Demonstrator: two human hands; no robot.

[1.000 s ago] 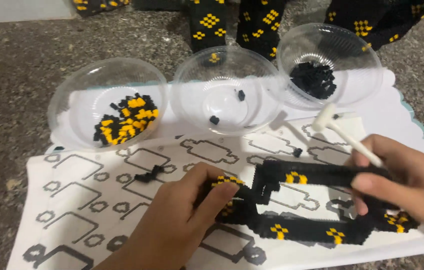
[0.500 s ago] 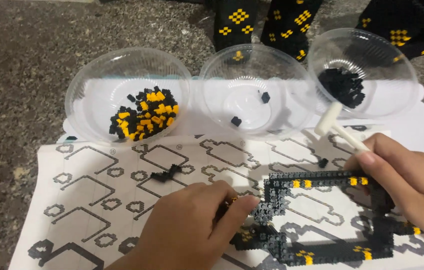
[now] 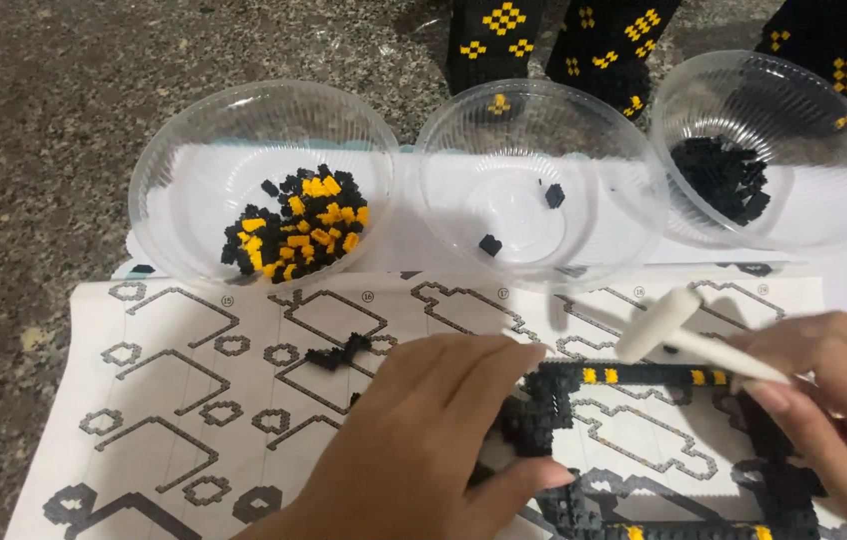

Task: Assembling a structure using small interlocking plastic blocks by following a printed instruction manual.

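Left hand (image 3: 423,440) pinches black-and-yellow small-brick frame (image 3: 643,376) at its corner; right hand (image 3: 833,400) grips white plastic mallet (image 3: 668,325). Frame prob. light, brittle; support near joints.

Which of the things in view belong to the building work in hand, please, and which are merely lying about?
In use: block frame, white hammer, left hand, right hand, instruction sheet, bowl of mixed blocks.
Lying about: patterned black pieces behind the bowls.
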